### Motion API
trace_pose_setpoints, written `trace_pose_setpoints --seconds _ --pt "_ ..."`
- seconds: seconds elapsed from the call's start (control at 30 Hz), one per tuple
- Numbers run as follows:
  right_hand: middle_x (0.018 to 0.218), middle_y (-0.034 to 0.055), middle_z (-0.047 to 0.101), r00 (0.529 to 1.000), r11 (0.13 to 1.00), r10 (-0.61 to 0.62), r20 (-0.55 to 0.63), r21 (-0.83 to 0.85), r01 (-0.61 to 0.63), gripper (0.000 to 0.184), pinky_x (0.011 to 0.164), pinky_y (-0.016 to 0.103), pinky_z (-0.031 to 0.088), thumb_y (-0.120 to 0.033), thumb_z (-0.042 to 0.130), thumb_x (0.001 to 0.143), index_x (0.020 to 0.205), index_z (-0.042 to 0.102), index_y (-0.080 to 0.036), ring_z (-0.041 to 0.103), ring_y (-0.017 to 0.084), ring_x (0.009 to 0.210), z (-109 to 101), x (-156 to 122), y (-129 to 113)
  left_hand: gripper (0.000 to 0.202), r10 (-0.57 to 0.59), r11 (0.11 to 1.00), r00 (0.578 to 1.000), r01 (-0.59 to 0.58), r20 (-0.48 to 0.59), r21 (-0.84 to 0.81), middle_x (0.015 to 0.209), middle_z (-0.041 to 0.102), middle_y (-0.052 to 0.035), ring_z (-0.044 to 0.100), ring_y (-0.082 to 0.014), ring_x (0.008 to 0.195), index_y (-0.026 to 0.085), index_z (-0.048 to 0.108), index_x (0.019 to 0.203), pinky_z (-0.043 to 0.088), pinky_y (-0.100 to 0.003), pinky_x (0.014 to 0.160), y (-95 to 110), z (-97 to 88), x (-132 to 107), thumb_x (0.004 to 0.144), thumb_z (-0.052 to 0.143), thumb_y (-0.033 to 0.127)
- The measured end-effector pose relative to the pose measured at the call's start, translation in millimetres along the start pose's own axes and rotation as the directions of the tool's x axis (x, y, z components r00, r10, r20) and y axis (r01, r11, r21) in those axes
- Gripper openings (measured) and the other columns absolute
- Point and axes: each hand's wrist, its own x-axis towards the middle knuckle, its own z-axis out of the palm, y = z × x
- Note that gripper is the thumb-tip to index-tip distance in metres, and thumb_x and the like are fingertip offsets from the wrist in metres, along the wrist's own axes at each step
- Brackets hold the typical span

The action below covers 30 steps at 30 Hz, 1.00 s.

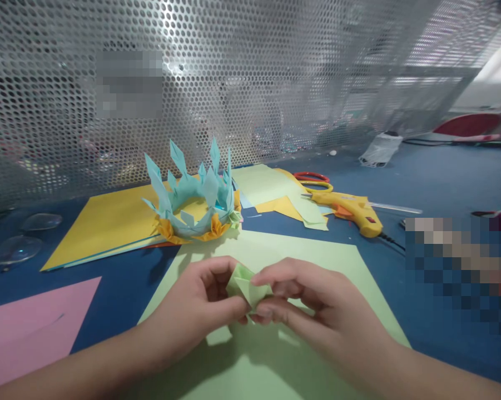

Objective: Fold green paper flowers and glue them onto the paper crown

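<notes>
Blue table (421, 183) (paper-strewn), perforated screen (275, 66) behind — green fold (246, 286) held

Left hand (200, 305) and right hand (312, 305) are pinching a small folded green paper piece (245, 284) above a light green sheet (317, 261); a paper crown (194, 200), yellow glue gun (352, 210) and scissors (315, 179) are lying on the blue worktop (421, 178).

Single head view, facing forward-down, close above blue table (421, 183), mesh wall (275, 66) beyond.
</notes>
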Motion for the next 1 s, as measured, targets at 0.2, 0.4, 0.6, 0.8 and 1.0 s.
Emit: trace_pose_setpoints --seconds 0.2,0.4,0.6,0.8,1.0 --pt "0.07 -0.0036 0.064 0.999 0.998 0.035 -0.016 -0.055 -0.036 0.008 0.061 0.016 0.049 -0.02 0.058 0.087 0.081 0.062 -0.022 0.06 0.008 0.064 -2.2 2.3 -7.1 0.019 0.033 0.999 0.999 -0.033 0.009 0.024 0.066 0.059 0.0063 0.053 -0.0087 0.064 0.017 0.063 0.072 0.042 -0.015 0.057 -0.6 0.8 -1.2 0.064 0.065 -0.001" --pt "0.07 -0.0055 0.065 0.962 0.937 0.272 0.007 0.226 -0.267 0.016 0.062 0.018 0.049 -0.02 0.069 0.079 0.085 0.054 -0.023 0.063 0.009 0.067 -0.7 3.8 -7.7 0.014 -0.018 0.996 0.998 0.024 -0.06 0.087 0.068 0.056 0.0045 0.049 -0.011 0.064 0.016 0.061 0.074 0.04 -0.019 0.056 0.2 0.7 -3.0 0.065 0.069 0.009" --pt "0.067 -0.0083 0.068 0.929 0.836 0.357 0.095 0.412 -0.363 0.026 0.063 0.018 0.05 -0.011 0.077 0.068 0.082 0.058 -0.022 0.065 0.008 0.065 0.0 7.8 -7.0 0.01 -0.009 0.993 0.995 0.021 -0.103 0.12 0.061 0.051 0.0064 0.044 -0.0082 0.057 0.016 0.061 0.07 0.035 -0.016 0.05 2.2 0.6 -2.6 0.067 0.069 0.01" --pt "0.062 -0.007 0.07 0.895 0.817 0.445 0.025 0.398 -0.417 0.033 0.059 0.018 0.048 -0.012 0.082 0.06 0.08 0.057 -0.022 0.065 0.01 0.061 -3.6 10.1 -6.5 0.021 -0.017 1.0 0.998 0.016 -0.065 -0.009 0.072 0.06 0.0033 0.053 -0.0107 0.065 0.016 0.062 0.079 0.043 -0.018 0.057 3.7 1.1 -1.7 0.064 0.073 0.006" --pt "0.055 -0.0098 0.065 0.89 0.831 0.453 -0.042 0.38 -0.405 0.037 0.055 0.017 0.045 -0.011 0.08 0.061 0.085 0.054 -0.022 0.06 0.008 0.054 -2.3 10.6 -8.0 0.034 0.144 0.983 0.987 -0.152 0.076 0.102 0.096 0.061 -0.0002 0.056 -0.0161 0.086 0.024 0.058 0.104 0.046 -0.03 0.083 -5.2 -2.9 -4.4 0.075 0.066 0.007"
